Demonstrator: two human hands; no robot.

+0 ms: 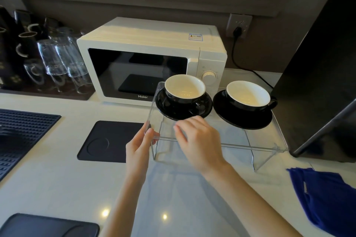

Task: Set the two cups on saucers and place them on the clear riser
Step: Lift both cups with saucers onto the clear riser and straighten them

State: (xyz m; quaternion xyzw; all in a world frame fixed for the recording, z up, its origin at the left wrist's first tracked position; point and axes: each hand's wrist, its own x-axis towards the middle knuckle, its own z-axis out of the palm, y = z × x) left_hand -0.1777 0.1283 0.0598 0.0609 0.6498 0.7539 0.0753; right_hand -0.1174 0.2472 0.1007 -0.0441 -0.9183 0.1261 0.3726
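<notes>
Left hand (139,143): forearm enters from the lower centre of the frame and rises toward the middle; thumb and fingers pinch the near-left corner of the clear acrylic riser (250,140), thumb on top of the edge, fingers partly hidden behind the plastic. Right hand (198,138): forearm enters from the lower right and runs diagonally up-left; palm down, fingers spread loosely and released, hovering over the riser's top just short of the left black round saucer (169,107); contact with the saucer rim cannot be told, as the fingertips are blurred.

Riser: stands on the white countertop (57,179) at centre right, directly in front of the white microwave oven (150,59); its long axis runs left to right across the frame.

Left black cup with white interior (185,88): upright on the left saucer, at the riser's far-left part; its handle appears to point toward the near right, though dark against dark. Right black cup with white interior (248,94): upright on the right black round saucer (244,119), at the riser's right part; handle points right. The two saucers sit just beside each other, rims nearly touching.

Other items: dark square mat (107,140) left of the riser; upturned clear glasses (61,61) at upper left; blue cloth (325,198) at lower right.
</notes>
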